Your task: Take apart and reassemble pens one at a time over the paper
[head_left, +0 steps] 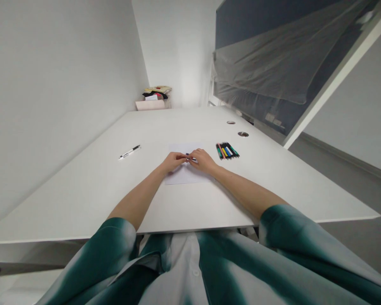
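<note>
My left hand (173, 162) and my right hand (203, 161) meet above a white sheet of paper (186, 176). Between their fingertips both hold a slim dark pen (190, 157), partly hidden by my fingers. To the right of the sheet lies a row of several coloured markers (227, 150), just beyond my right hand and apart from it. A white and black ballpoint pen (129, 152) rests farther left, out of reach of my fingertips.
The white desk (82, 190) runs ahead to a wall on the left. Two round cable grommets (236, 128) sit near its right edge. A stack of papers and items (155, 96) stands beyond the far end. A plastic-covered panel (273, 63) rises at right.
</note>
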`<state>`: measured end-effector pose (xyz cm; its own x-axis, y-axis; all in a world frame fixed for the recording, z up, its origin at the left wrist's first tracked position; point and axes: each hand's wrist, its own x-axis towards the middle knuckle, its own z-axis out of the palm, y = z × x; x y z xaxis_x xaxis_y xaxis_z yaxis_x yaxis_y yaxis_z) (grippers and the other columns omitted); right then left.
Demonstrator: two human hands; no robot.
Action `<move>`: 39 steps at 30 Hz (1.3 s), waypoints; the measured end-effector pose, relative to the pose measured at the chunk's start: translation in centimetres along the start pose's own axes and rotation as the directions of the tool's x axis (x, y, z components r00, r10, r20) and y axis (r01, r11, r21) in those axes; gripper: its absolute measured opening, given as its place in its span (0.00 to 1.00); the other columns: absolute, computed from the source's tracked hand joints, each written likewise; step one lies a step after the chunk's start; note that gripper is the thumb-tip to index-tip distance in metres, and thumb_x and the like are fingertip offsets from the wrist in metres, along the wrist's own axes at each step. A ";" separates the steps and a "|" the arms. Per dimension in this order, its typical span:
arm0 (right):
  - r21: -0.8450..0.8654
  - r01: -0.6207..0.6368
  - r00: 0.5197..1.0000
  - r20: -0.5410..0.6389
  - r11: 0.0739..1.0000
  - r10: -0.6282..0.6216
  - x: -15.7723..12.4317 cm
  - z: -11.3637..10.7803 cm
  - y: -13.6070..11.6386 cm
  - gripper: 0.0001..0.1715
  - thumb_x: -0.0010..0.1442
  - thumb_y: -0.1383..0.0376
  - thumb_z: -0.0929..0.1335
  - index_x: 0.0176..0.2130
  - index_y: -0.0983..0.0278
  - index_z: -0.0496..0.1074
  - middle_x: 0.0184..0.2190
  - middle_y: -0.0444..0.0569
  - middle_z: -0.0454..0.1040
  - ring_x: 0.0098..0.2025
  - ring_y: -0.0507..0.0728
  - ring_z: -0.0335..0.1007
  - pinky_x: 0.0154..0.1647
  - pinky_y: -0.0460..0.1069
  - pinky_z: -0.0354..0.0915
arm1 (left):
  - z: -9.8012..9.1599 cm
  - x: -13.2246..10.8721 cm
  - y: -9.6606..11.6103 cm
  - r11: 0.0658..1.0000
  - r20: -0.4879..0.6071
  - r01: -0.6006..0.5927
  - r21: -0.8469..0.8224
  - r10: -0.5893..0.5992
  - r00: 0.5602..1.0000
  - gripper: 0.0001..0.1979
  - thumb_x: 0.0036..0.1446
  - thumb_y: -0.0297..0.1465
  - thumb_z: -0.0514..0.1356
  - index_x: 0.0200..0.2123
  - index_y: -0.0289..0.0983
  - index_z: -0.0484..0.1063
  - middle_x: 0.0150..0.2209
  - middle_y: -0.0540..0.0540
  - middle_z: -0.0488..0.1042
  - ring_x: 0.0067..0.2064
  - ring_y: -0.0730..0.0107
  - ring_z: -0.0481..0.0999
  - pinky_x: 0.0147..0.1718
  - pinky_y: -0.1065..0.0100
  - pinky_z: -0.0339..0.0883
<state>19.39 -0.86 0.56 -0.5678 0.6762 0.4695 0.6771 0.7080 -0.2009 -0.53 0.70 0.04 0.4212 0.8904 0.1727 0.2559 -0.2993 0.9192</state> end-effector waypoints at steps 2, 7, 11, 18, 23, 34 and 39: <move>-0.010 -0.002 1.000 0.015 1.000 0.002 0.0 -0.1 0.0 0.09 0.63 0.66 0.67 0.42 0.65 0.76 0.38 0.54 0.77 0.44 0.60 0.68 0.46 0.51 0.57 | 0.1 -0.1 0.0 0.999 0.014 0.010 -0.040 -0.010 1.000 0.16 0.47 0.37 0.69 0.38 0.33 0.80 0.37 0.40 0.83 0.40 0.60 0.80 0.45 0.60 0.71; 0.004 -0.007 1.000 0.028 1.000 0.006 0.0 -0.3 0.0 0.11 0.63 0.67 0.67 0.44 0.64 0.77 0.39 0.54 0.78 0.45 0.61 0.69 0.47 0.52 0.58 | 0.1 -0.1 -0.4 0.990 0.017 0.019 -0.139 -0.017 1.000 0.17 0.46 0.37 0.71 0.36 0.32 0.76 0.36 0.39 0.82 0.41 0.60 0.81 0.46 0.58 0.70; 0.011 0.012 1.000 0.027 1.000 -0.012 -0.1 -0.1 0.2 0.11 0.63 0.67 0.66 0.42 0.65 0.78 0.39 0.54 0.78 0.45 0.60 0.69 0.47 0.52 0.59 | 0.0 -0.2 -0.3 0.991 0.021 0.034 -0.126 -0.032 0.999 0.18 0.45 0.38 0.72 0.34 0.33 0.75 0.35 0.39 0.82 0.41 0.61 0.80 0.46 0.57 0.70; -0.015 0.031 0.999 0.027 0.999 -0.031 -0.1 0.0 0.2 0.11 0.64 0.64 0.67 0.42 0.65 0.78 0.38 0.54 0.78 0.44 0.60 0.69 0.46 0.51 0.59 | -0.1 -0.1 -0.2 0.992 0.009 0.049 -0.115 -0.049 0.999 0.20 0.42 0.40 0.73 0.34 0.33 0.76 0.33 0.41 0.82 0.38 0.63 0.79 0.45 0.58 0.70; -0.030 0.054 0.998 0.038 0.998 -0.053 0.0 0.0 0.2 0.10 0.64 0.67 0.67 0.40 0.66 0.79 0.37 0.53 0.79 0.43 0.60 0.69 0.44 0.51 0.59 | -0.1 -0.2 -0.3 0.989 0.046 0.052 -0.136 -0.047 0.998 0.20 0.42 0.40 0.73 0.34 0.33 0.76 0.34 0.41 0.82 0.39 0.62 0.80 0.47 0.57 0.70; -0.064 -0.045 0.999 0.021 0.997 0.046 -0.1 -0.2 0.5 0.09 0.60 0.69 0.67 0.37 0.66 0.78 0.36 0.53 0.79 0.42 0.60 0.70 0.43 0.50 0.58 | -1.1 -0.2 -0.9 0.996 -0.075 0.074 -0.053 -0.078 0.994 0.13 0.47 0.35 0.68 0.34 0.33 0.75 0.34 0.41 0.82 0.37 0.63 0.80 0.47 0.57 0.71; -0.083 -0.103 0.993 0.054 0.991 0.107 -0.3 -0.2 0.8 0.10 0.60 0.68 0.67 0.37 0.67 0.78 0.36 0.54 0.78 0.40 0.59 0.69 0.43 0.51 0.58 | -2.0 -0.6 -1.0 0.925 -0.234 0.123 0.359 -0.038 0.971 0.08 0.53 0.33 0.61 0.32 0.35 0.76 0.32 0.43 0.81 0.36 0.64 0.79 0.42 0.62 0.71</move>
<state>20.20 -0.50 0.45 -0.5163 0.7584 0.3978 0.7682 0.6155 -0.1763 -2.82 1.17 -0.28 0.1953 0.9568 0.2155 0.6006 -0.2904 0.7449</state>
